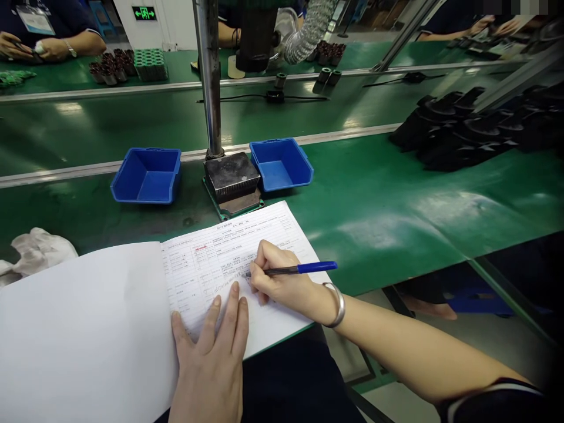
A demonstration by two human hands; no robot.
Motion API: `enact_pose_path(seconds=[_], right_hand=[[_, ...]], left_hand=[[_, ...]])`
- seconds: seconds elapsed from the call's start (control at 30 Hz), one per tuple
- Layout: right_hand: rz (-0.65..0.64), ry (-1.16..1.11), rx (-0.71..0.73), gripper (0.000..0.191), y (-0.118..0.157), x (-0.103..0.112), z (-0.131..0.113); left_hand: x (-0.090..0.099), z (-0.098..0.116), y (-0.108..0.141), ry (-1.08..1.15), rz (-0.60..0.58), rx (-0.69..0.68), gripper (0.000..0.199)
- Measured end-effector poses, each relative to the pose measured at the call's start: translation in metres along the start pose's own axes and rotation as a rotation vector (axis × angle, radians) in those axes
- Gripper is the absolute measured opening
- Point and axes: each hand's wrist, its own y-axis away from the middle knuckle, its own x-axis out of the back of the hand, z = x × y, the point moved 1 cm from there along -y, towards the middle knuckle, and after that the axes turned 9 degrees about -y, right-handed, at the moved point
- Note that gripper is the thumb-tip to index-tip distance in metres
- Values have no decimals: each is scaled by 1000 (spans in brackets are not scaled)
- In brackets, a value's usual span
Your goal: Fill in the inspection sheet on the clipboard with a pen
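Observation:
An open notebook point(282, 235) with a printed, partly handwritten right page lies at the green bench's near edge, its blank white left page point(88, 329) spread to the left. My left hand point(211, 358) rests flat on the printed page, fingers spread, holding nothing. In my right hand point(282, 279) a pen point(315, 267) with a blue cap on its back end is pinched, its tip touching or very close to the handwritten lines. A silver bangle circles my right wrist.
Two blue bins point(147, 176) point(282, 164) flank a metal post on a black block point(232, 175). White cloth point(42, 249) lies at left, black parts point(467, 129) at right. Across the green belt, co-workers' hands point(53, 48) show near wound brown parts point(112, 66).

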Motion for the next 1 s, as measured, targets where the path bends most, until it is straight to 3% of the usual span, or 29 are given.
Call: enact_pose_path(seconds=[0.17, 0.37, 0.5, 0.63, 0.83, 1.0], right_hand=[[54, -188, 24, 21, -1, 1, 2], [71, -205, 40, 22, -2, -1, 0], [66, -200, 50, 23, -3, -2, 4], [68, -216, 5, 24, -6, -2, 2], [-83, -178, -34, 22, 6, 8, -17], [-169, -136, -79, 21, 28, 14, -5]], left_hand=[[0, 3, 0, 23, -1, 25, 60], [3, 6, 2, 59, 11, 92, 63], [5, 6, 5, 52, 117, 11, 67], [-4, 7, 6, 9, 135, -23, 64], [-10, 8, 7, 3, 131, -24, 60], [-13, 8, 8, 42, 151, -20, 59]])
